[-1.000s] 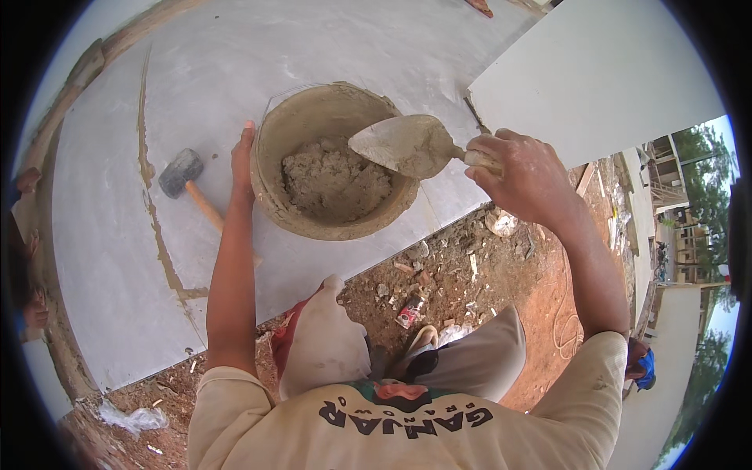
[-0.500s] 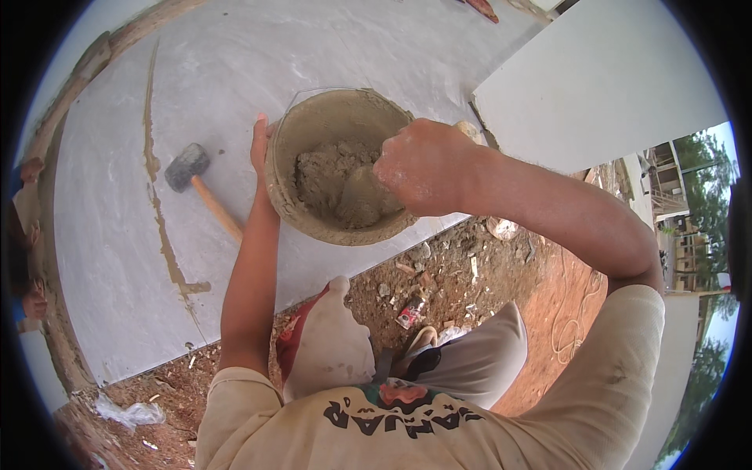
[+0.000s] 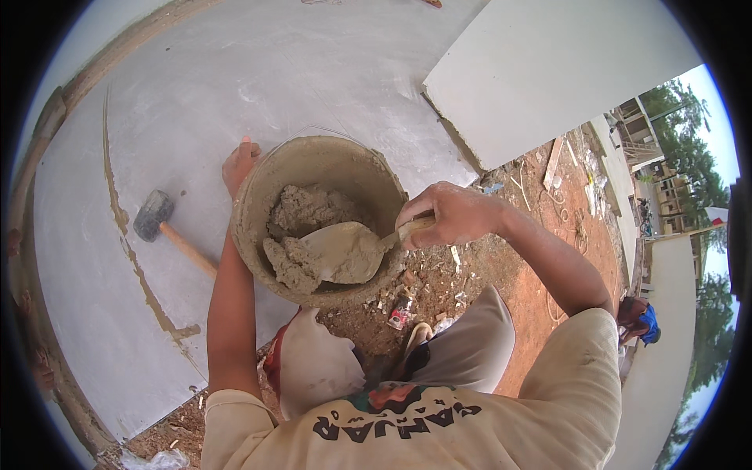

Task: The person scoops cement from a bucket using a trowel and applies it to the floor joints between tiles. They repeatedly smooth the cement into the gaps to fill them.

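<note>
A mortar-coated bucket (image 3: 345, 162) with a thin wire bail stands tilted on a large grey slab in front of me. Wet grey-brown mortar (image 3: 312, 205) lies inside. My right hand (image 3: 450, 215) is closed round the handle of a trowel (image 3: 348, 249), at the bucket's right rim. Its coated blade lies over the mortar, with a lump at its left edge. My left hand (image 3: 240, 164) presses against the bucket's left outer side with bent fingers, partly hidden by the wall. A black-headed mallet (image 3: 154, 213) rests left of my left forearm, which covers its handle's end.
The grey slab (image 3: 211, 78) carries a ragged mortar line (image 3: 137, 266). A pale panel (image 3: 540, 70) stands at upper right. Rubble and litter (image 3: 470, 274) cover the ground by my legs. Far right is a person (image 3: 644, 323) in blue; blurred hands show at the left edge.
The trowel blade, earlier mostly sunk in the mortar under my right hand, now shows with mortar on it. My right hand has moved lower and outward. The view has shifted.
</note>
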Action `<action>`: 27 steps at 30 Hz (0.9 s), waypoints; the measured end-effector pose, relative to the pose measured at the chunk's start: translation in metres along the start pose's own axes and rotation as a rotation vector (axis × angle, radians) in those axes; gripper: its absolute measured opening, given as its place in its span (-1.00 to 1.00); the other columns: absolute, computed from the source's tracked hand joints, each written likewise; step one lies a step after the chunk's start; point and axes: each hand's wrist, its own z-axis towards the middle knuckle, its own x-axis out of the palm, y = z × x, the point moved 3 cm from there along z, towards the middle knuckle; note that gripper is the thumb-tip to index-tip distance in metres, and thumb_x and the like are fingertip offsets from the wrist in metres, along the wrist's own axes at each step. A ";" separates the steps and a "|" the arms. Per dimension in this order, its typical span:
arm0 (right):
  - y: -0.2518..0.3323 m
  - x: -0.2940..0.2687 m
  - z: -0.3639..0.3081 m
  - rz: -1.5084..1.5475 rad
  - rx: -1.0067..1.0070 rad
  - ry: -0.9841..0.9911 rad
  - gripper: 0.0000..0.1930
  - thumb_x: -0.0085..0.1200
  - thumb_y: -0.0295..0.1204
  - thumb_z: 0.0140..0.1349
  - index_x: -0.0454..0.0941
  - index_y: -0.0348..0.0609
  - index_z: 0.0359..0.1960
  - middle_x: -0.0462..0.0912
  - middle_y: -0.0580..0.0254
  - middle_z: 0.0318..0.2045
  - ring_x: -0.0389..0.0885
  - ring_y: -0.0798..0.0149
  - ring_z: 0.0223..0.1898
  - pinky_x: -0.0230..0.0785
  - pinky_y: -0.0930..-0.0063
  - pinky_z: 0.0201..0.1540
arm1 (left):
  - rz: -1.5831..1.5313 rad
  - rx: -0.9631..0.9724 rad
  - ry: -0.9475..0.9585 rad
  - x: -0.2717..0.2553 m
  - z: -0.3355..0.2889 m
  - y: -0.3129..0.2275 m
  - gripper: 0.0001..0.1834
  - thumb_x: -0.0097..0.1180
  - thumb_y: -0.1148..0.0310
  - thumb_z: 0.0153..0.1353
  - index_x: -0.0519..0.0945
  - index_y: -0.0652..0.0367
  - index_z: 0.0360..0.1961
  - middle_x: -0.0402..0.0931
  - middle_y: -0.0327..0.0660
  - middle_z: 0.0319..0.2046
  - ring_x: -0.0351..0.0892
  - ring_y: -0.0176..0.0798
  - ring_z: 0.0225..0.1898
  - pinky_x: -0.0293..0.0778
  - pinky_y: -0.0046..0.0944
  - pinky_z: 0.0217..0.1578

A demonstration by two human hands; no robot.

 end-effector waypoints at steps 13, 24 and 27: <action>-0.130 -0.049 -0.033 0.736 -0.034 -0.294 -0.76 0.28 -0.33 0.25 0.64 -0.27 -0.21 0.60 0.28 -0.54 0.54 0.43 -0.60 0.40 0.50 -0.57 | 0.691 0.364 -0.234 0.002 0.001 -0.002 -0.63 0.07 0.13 0.32 0.62 0.29 -0.23 0.59 -0.01 -0.14 0.53 0.05 -0.02 0.44 0.02 -0.01; -0.266 -0.089 0.024 0.528 0.464 -0.666 -0.73 0.07 -0.28 0.31 0.63 -0.26 -0.18 0.54 0.25 -0.55 0.50 0.38 -0.64 0.38 0.47 -0.62 | 0.720 0.322 -0.310 0.009 0.014 -0.004 -0.67 0.10 0.12 0.29 0.64 0.21 -0.25 0.60 -0.11 -0.20 0.54 -0.02 -0.06 0.43 -0.01 0.02; -0.259 -0.086 0.039 0.423 0.448 -0.614 -0.74 0.09 -0.26 0.32 0.60 -0.26 -0.26 0.55 0.26 -0.55 0.51 0.39 -0.63 0.41 0.46 -0.59 | 0.716 0.271 -0.345 0.014 0.015 -0.007 -0.68 0.13 0.12 0.28 0.65 0.19 -0.27 0.60 -0.11 -0.24 0.56 -0.02 -0.08 0.44 -0.01 -0.01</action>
